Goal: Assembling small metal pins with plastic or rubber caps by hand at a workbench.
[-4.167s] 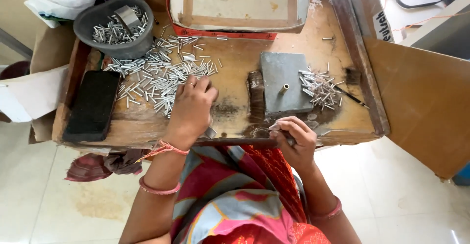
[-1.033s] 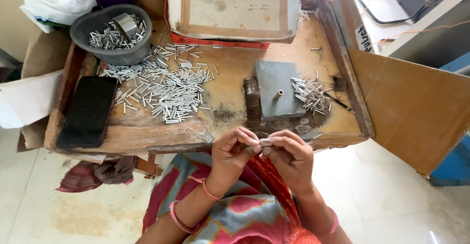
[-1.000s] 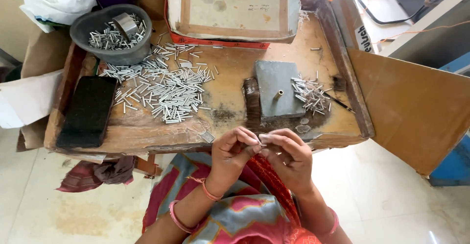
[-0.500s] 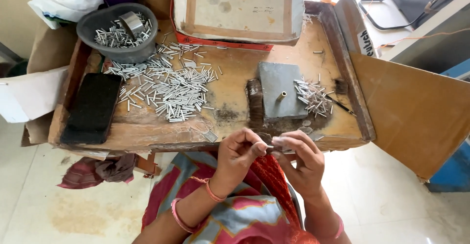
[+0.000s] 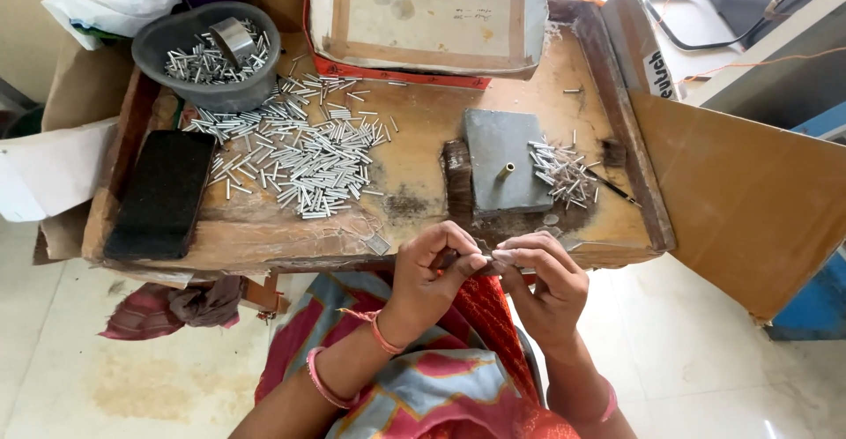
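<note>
Bare forearms, pink-orange bangles (image 5: 381, 333) on the wrists — a bright garment (image 5: 441, 377) patterned red, pink and grey-blue.

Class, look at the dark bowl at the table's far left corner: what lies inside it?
The dark bowl holds a heap of small metal tubes with a shiny metal ring on top. The bowl's bottom is covered by the heap.

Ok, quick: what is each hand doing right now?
Left hand: pinched shut on a small piece, too small to identify.
Right hand: fingertips pinched at the same piece, meeting the left hand.
</note>
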